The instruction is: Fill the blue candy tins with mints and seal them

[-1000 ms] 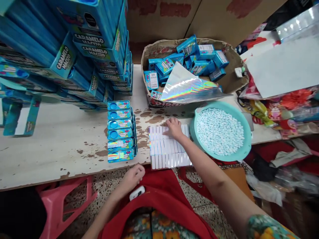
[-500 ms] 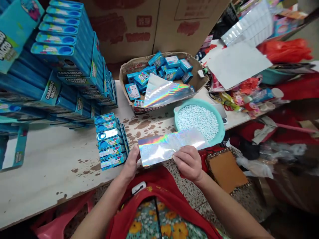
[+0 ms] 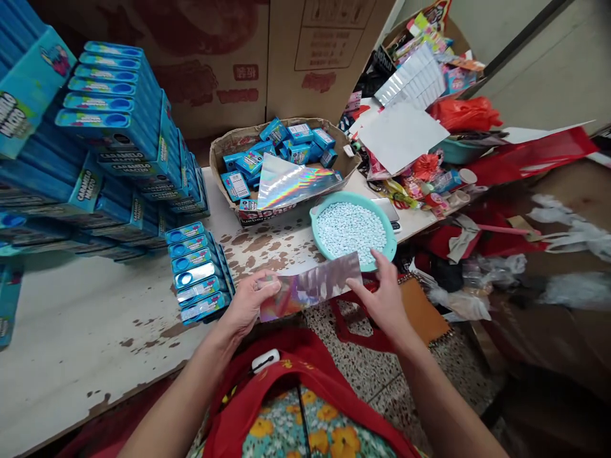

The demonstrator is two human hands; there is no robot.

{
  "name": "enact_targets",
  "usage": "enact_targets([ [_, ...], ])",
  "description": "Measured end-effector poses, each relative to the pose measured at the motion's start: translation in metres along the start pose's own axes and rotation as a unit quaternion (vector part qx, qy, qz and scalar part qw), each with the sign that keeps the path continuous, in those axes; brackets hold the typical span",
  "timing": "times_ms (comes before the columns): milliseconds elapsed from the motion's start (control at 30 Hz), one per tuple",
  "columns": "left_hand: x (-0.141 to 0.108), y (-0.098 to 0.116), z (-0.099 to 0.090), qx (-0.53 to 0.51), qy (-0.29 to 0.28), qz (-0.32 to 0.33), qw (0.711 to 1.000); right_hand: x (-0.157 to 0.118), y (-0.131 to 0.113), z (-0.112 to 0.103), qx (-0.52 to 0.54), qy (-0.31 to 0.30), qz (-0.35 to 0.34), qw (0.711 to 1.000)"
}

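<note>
A shiny holographic strip [image 3: 312, 283] stretches between my hands in front of the table. My left hand [image 3: 245, 302] is closed on its left end, thumb on top. At the other end my right hand [image 3: 382, 296] is open, with the thumb at the strip's edge and the index finger spread apart from it. Just beyond the strip is a turquoise bowl [image 3: 315, 222] full of small pale candies [image 3: 351, 229]. To the left, a row of blue candy boxes [image 3: 193, 264] stands on end, some with shiny tops.
A cut-down carton [image 3: 222, 146] holds small blue boxes [image 3: 251, 162] and another holographic sheet [image 3: 291, 181]. Tall stacks of blue packs [image 3: 128, 137] fill the left. A large cardboard box [image 3: 229, 38] stands behind. White sheets [image 3: 401, 137] and packets lie at right.
My right hand has let its grip loosen and spread its fingers at the strip's right end. My left hand now grips the left end with thumb on top. The strip has tilted and looks darker.
</note>
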State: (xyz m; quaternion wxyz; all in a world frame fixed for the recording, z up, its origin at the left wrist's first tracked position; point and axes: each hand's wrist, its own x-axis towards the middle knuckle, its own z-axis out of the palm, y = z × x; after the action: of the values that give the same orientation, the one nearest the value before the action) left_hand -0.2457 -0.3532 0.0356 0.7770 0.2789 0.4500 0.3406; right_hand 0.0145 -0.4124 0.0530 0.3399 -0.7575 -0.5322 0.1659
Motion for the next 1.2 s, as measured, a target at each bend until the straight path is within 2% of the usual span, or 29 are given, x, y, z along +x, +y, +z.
enact_targets([
  [100,-0.01,0.0,0.009,-0.026,0.008,-0.015,1.0,0.018,0.019,0.007,0.14,-0.126,0.085,0.978],
  [167,-0.017,-0.001,0.016,-0.017,0.035,-0.005,0.999,0.025,0.025,0.01,0.233,-0.148,0.098,0.956],
  [233,-0.024,-0.005,0.021,0.007,0.078,0.025,0.997,0.029,0.027,0.005,0.309,-0.145,0.094,0.935],
  [367,-0.047,-0.017,0.028,0.053,0.164,0.073,0.982,0.027,0.031,-0.024,0.329,-0.159,0.063,0.929],
  [433,-0.067,-0.022,0.027,0.096,0.195,0.065,0.974,0.021,0.033,-0.037,0.323,-0.194,0.052,0.925],
  [500,-0.092,-0.025,0.023,0.177,0.222,0.057,0.957,0.011,0.034,-0.04,0.332,-0.243,0.058,0.91],
  [567,-0.115,-0.026,0.022,0.297,0.269,0.094,0.911,0.0,0.032,-0.035,0.344,-0.296,0.071,0.888],
  [633,-0.127,-0.028,0.029,0.427,0.322,0.174,0.827,-0.014,0.027,-0.023,0.353,-0.34,0.068,0.869],
  [667,-0.128,-0.03,0.035,0.481,0.326,0.213,0.786,-0.021,0.025,-0.017,0.359,-0.357,0.057,0.861],
  [700,-0.125,-0.034,0.043,0.524,0.305,0.242,0.758,-0.028,0.022,-0.011,0.366,-0.368,0.043,0.854],
  [733,-0.118,-0.039,0.052,0.554,0.261,0.253,0.749,-0.035,0.021,-0.005,0.373,-0.373,0.031,0.849],
  [800,-0.101,-0.051,0.067,0.565,0.157,0.238,0.774,-0.047,0.02,0.002,0.385,-0.363,0.022,0.848],
  [867,-0.085,-0.064,0.078,0.536,0.112,0.219,0.807,-0.056,0.024,0.005,0.388,-0.341,0.03,0.855],
  [933,-0.077,-0.074,0.084,0.518,0.114,0.212,0.821,-0.06,0.028,0.005,0.39,-0.331,0.041,0.858],
  [1000,-0.076,-0.08,0.086,0.522,0.105,0.205,0.821,-0.06,0.031,0.003,0.386,-0.335,0.041,0.859],
  [1200,-0.08,-0.086,0.087,0.497,0.109,0.203,0.837,-0.055,0.03,0.002,0.38,-0.313,0.079,0.867],
])
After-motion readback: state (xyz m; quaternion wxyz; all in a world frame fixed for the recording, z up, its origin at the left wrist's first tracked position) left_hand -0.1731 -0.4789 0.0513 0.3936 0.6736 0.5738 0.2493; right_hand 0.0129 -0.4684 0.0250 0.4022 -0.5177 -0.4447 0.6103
